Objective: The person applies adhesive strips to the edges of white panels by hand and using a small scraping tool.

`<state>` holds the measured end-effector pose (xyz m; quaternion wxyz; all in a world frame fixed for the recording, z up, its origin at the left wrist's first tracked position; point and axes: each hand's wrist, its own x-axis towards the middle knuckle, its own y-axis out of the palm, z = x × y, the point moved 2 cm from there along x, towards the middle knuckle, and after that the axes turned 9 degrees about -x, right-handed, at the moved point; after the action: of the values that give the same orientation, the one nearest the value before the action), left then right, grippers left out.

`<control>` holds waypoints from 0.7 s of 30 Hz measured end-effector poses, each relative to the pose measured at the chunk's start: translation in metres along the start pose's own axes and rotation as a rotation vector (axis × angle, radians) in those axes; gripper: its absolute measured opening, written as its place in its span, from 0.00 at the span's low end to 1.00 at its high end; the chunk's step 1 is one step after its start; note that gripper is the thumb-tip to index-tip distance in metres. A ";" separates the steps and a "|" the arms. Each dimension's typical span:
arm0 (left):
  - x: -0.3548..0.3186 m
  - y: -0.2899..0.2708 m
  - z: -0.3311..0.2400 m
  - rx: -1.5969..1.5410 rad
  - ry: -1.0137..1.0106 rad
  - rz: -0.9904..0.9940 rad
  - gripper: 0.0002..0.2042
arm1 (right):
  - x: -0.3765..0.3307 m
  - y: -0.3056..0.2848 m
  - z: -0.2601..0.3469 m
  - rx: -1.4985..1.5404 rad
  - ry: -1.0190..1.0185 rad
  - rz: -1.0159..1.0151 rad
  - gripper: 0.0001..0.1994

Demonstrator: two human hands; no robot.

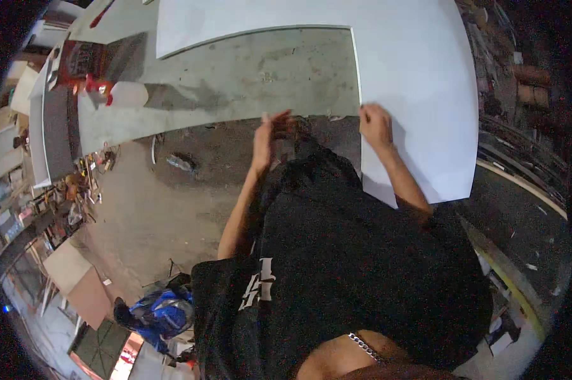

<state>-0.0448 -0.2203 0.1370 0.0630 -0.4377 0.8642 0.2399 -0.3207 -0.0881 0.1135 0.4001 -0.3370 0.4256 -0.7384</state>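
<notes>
Counter under a white L-shaped board
The board covers the far and right parts, jutting past the near edge; a white, red-topped bottle is at left. The right hand curls at the board's inner edge, grip unclear; the left hand, loosely open, appears empty near the counter's edge.

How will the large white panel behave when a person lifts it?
The white panel seems stiff: its part beyond the table shows no obvious droop. Its broad, angular shape may make it awkward to balance. The smooth face could be slippery.
</notes>
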 end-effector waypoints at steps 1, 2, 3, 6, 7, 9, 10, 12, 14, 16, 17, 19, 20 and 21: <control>0.001 -0.014 -0.011 0.067 0.028 -0.034 0.36 | -0.014 -0.009 0.015 0.013 0.037 -0.022 0.07; 0.008 -0.023 -0.018 0.026 0.032 -0.122 0.35 | -0.009 -0.010 0.014 0.002 0.009 -0.044 0.07; 0.013 -0.033 -0.024 0.046 0.044 -0.160 0.34 | -0.002 -0.008 0.013 -0.009 -0.017 -0.065 0.07; 0.043 -0.060 -0.056 0.152 0.182 -0.222 0.32 | 0.056 0.001 -0.001 -0.036 -0.002 -0.004 0.07; 0.056 -0.069 -0.054 0.183 0.230 -0.220 0.31 | 0.079 0.001 -0.006 -0.024 -0.016 -0.056 0.06; 0.076 -0.110 -0.068 0.201 0.308 -0.317 0.28 | 0.092 0.001 0.005 -0.059 -0.010 -0.077 0.06; 0.073 -0.145 -0.081 0.377 0.481 -0.351 0.26 | 0.089 0.006 0.017 -0.041 0.012 -0.088 0.07; 0.093 -0.177 -0.091 0.169 0.430 -0.458 0.23 | 0.048 -0.002 0.018 -0.112 0.093 -0.090 0.06; 0.107 -0.201 -0.107 0.402 0.508 -0.602 0.23 | 0.005 0.000 0.013 -0.157 0.124 -0.121 0.05; 0.124 -0.239 -0.107 0.467 0.543 -0.666 0.24 | 0.000 0.009 0.020 -0.157 0.151 -0.190 0.04; 0.131 -0.246 -0.105 0.547 0.579 -0.700 0.24 | 0.004 0.010 0.024 -0.159 0.162 -0.224 0.03; 0.145 -0.250 -0.102 0.761 0.672 -0.771 0.26 | 0.029 0.014 0.024 -0.174 0.159 -0.234 0.04; 0.152 -0.249 -0.102 0.899 0.729 -0.805 0.27 | 0.047 0.016 0.023 -0.177 0.161 -0.240 0.04; 0.155 -0.252 -0.102 0.871 0.684 -0.805 0.28 | 0.071 0.018 0.022 -0.162 0.138 -0.261 0.04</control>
<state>0.0695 -0.5075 0.0862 0.0411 -0.7109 0.6230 -0.3237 -0.3293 -0.1643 0.1169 0.2420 -0.3692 0.4628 -0.7687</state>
